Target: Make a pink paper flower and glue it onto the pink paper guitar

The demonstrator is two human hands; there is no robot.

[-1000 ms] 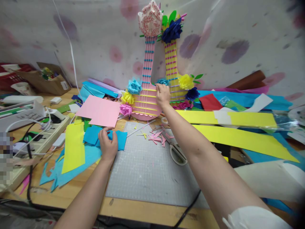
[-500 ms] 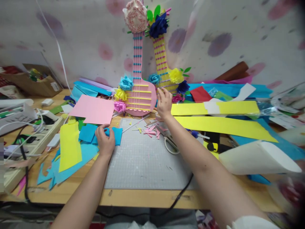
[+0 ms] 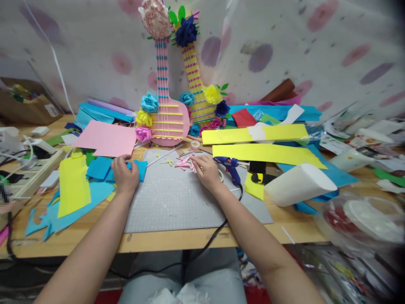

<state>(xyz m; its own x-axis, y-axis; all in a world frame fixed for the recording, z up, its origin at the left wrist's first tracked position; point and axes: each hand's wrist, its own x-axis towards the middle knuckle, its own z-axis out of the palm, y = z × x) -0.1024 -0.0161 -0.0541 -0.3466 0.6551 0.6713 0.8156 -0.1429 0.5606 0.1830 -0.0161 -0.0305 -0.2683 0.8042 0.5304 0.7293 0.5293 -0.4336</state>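
Observation:
My left hand [image 3: 124,176] rests at the left edge of the grey cutting mat [image 3: 177,202], its fingers pinched on a small blue paper piece [image 3: 140,168]. My right hand [image 3: 207,171] lies low on the mat with its fingers stretched toward a scatter of pink paper scraps [image 3: 185,162]; it holds nothing that I can see. A white scissor handle [image 3: 220,175] shows just beside its wrist. A blue glue gun [image 3: 229,164] lies right of that hand. A pink paper guitar [image 3: 169,122] and a yellow paper guitar [image 3: 194,90], both trimmed with paper flowers, lean on the wall behind.
A pink sheet [image 3: 106,139], a yellow sheet [image 3: 73,185] and blue offcuts [image 3: 79,202] cover the left. Two long yellow strips [image 3: 265,153] and a rolled white sheet [image 3: 299,183] lie right. A power strip [image 3: 31,169] sits far left. A black cable [image 3: 218,230] hangs over the front edge.
My right hand left the pink guitar's body and came down onto the mat by the pink scraps. The view swung right. My left hand stayed on the blue paper.

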